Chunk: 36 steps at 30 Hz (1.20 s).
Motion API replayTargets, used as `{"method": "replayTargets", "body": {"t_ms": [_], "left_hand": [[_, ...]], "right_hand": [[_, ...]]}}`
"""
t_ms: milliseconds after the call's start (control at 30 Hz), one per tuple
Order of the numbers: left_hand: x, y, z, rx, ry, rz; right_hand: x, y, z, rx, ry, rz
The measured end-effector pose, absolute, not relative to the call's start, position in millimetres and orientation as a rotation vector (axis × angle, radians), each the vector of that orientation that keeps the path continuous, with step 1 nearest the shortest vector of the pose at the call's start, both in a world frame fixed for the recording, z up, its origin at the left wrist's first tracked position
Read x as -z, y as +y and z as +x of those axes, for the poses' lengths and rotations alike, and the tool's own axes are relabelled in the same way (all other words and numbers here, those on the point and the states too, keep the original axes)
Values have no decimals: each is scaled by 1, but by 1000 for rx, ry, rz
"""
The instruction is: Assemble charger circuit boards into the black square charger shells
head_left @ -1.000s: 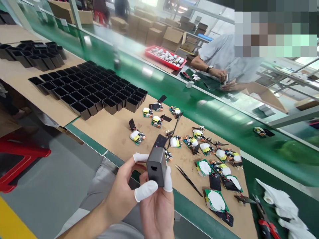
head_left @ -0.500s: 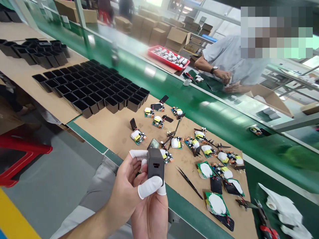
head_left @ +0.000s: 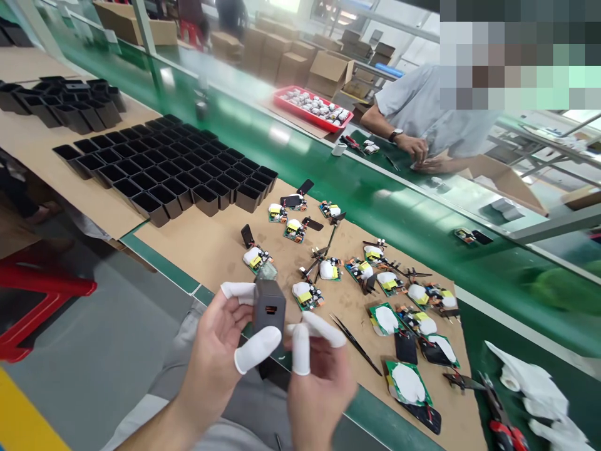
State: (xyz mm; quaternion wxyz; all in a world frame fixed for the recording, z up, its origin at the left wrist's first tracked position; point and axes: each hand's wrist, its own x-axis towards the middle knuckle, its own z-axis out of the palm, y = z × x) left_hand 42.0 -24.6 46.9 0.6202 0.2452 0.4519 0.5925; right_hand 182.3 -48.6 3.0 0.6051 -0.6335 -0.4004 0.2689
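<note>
My left hand [head_left: 218,354] is closed on a black charger housing [head_left: 268,307], held upright by a cotted thumb and fingertip, its port facing me. A green board edge shows behind the top of the housing. My right hand [head_left: 319,382] hovers just right of the housing, with two cotted fingers stretched toward it and nothing in them. Several small circuit boards [head_left: 385,280] with white and yellow parts lie on the cardboard sheet [head_left: 211,250] beyond my hands. The nearest board [head_left: 307,294] is just past the housing.
Black tweezers [head_left: 357,341] lie right of my hands. Rows of empty black housings [head_left: 164,166] stand at the left. A green conveyor belt [head_left: 399,213] carries one board [head_left: 464,235]. A co-worker [head_left: 422,106] works across it near a red tray [head_left: 312,106]. White cloths [head_left: 535,388] and red-handled pliers [head_left: 504,429] lie at the right.
My right hand has let go of the housing and dropped back to its right. My left hand now holds the housing alone, shifted a little left and turned upright.
</note>
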Motion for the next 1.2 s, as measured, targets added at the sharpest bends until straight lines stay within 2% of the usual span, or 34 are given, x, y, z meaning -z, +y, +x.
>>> {"method": "replayTargets", "body": {"t_ms": [33,100,167,233,333,467,533,667,900,1100,1200], "left_hand": [[-45,-23,37,-1376,1071,555],[-40,-20,28,-1389,1130,521],[-35,-17,23,-1390,1156,492],[-31,-16,22,-1372,1151,494],[-29,-18,28,-1328,1134,541],[-23,-24,38,-1287,1110,678],[-18,-28,39,-1285,1115,771],[-11,-33,37,-1304,1135,954],[-16,-38,40,-1382,1283,1150],[-10,-43,47,-1472,1491,1370],[-2,-42,46,-1588,1547,1574]], "right_hand": [[-4,-46,205,-317,-1114,-1550],[-6,-42,253,57,-1507,-1769],[-6,-42,295,263,-1819,-1927],[-7,-44,319,330,-1983,-1965],[-18,-50,320,246,-1950,-1845],[-58,-59,282,-226,-1861,-1576],[-78,-60,262,-355,-1951,-1454],[-97,-55,241,-319,-2070,-1375],[-96,-47,234,-268,-2122,-1388],[-89,-54,225,-88,-2129,-1561],[-85,-53,221,-183,-2160,-1635]]}}
